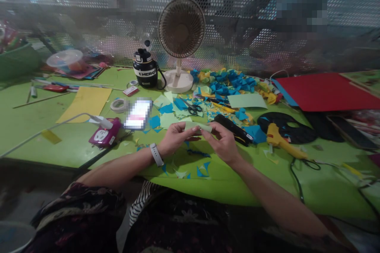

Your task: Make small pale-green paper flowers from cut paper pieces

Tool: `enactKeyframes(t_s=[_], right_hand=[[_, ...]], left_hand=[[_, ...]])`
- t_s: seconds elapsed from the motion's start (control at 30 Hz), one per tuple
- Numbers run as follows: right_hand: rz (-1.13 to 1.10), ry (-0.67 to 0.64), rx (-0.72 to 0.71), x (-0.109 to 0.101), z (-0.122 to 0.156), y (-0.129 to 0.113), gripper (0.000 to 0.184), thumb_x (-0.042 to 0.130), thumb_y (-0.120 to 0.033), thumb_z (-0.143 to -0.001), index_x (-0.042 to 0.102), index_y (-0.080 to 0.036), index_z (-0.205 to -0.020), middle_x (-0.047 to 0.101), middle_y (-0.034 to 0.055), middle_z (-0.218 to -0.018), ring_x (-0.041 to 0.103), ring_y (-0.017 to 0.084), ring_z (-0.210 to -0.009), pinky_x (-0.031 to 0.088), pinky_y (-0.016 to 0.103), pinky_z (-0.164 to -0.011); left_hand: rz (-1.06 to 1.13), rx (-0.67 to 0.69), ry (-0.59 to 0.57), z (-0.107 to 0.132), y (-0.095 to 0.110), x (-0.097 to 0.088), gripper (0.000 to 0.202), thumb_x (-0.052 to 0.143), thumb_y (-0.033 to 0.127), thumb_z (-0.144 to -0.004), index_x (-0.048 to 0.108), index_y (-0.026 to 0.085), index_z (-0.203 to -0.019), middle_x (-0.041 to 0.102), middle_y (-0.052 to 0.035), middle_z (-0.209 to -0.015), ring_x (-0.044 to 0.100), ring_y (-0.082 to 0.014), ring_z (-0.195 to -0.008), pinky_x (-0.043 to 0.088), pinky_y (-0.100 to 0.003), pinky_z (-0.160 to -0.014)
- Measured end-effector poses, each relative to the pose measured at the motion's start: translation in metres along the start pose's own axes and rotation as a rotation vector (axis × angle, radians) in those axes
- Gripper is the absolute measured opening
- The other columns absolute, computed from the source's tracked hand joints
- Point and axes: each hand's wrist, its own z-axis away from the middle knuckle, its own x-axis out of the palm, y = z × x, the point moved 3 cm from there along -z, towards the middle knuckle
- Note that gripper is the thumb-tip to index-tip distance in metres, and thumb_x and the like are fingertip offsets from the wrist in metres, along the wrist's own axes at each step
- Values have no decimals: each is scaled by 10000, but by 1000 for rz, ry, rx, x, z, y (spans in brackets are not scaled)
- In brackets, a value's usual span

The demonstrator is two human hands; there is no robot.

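Both of our hands are coming together at 12 o'clock, just beyond our forearms. Our left hand, with a white watch on its wrist, and our right hand are clamping a pale green paper strip between their fingers and thumbs, one hand at each end, holding it up off the table. Small blue paper scraps are lying on the green table just below our hands. Just past our right hand, at 1 o'clock, a black oblong case is resting, and a yellow glue gun is lying at 2 o'clock, trailing a black cord toward us. A black ring-shaped card is sitting behind the gun. At 10 o'clock, a pink power strip is sitting near a roll of white tape and a blurred phone, with a yellow paper sheet farther left. Scissors are lying at 12 o'clock among loose paper scraps, beside a pale green card. Farther out, crumpled blue and yellow paper is heaping up beside a black bottle and a cream fan, while a red card is spreading out at 2 o'clock.
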Motion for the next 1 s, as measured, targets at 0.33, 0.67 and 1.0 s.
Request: enactKeyframes(t_s=[0.33,0.67,1.0], right_hand=[[-33,1,104,2,1,2,301,692,-505,-831,621,-212,-837,670,25,-801,638,175,-732,541,313,-699],[6,-42,231,0,-2,6,412,663,-598,-818,512,-215,-804,525,-36,-673,526,122,-586,424,260,-552],[29,-69,204,3,0,7,418,596,-566,-884,466,-221,-689,503,-44,-551,464,111,-508,362,248,-502]], left_hand=[[12,12,41,0,1,1,346,860,428,-686,750,139,-843,772,-58,-879,716,-147,-767,596,-348,-828],[-53,37,123,1,5,-1,384,850,466,-682,726,128,-816,764,-53,-843,719,-150,-714,595,-306,-751],[-61,7,98,0,4,-1,408,852,473,-668,704,132,-835,767,-59,-865,730,-160,-718,588,-301,-726]])
